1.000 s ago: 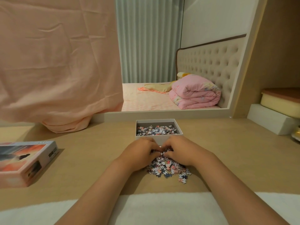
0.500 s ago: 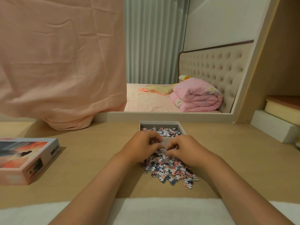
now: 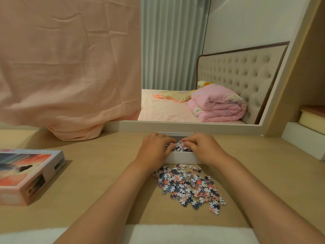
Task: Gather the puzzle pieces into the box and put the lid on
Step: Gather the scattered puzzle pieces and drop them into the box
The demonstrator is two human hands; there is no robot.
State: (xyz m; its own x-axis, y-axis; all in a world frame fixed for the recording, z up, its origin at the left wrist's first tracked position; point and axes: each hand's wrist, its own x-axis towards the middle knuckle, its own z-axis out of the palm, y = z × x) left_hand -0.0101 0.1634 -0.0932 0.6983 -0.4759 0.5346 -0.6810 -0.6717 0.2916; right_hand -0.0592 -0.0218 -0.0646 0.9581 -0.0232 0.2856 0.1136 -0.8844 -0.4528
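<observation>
We hold a clump of puzzle pieces [image 3: 179, 145] at the centre of the frame, squeezed between our two hands just above the open white box [image 3: 182, 158]. The left hand [image 3: 155, 149] and the right hand [image 3: 202, 148] each curl their fingers round the clump from their own side, fingertips nearly meeting. We judge that small flat pieces slip from a single grasp, hence the two-sided squeeze, and that holding them over the box lets strays drop inside. How full the box is we cannot tell, since the hands cover most of it.

The box stands just beyond the remaining pile [image 3: 189, 187], which spreads toward the lower right, so each scoop has only the near wall to cross. A good share lies unscooped, so gathering looks partway done. The lid [image 3: 29, 175], printed with a sunset picture, lies at the left edge, well apart from the box and out of the scooping path.

The bench [image 3: 105, 173] is pale, wood-toned and smooth. A white cloth [image 3: 175, 234] runs along the bottom edge. A pink sheet [image 3: 66, 67] hangs across the upper left, its hem resting on the bench. Behind, a white frame [image 3: 175, 126] shows a bed with a folded pink quilt [image 3: 216, 106], a tufted headboard [image 3: 237, 74] and a grey-green curtain [image 3: 172, 43]. Whether it is a mirror or an opening we cannot tell.
</observation>
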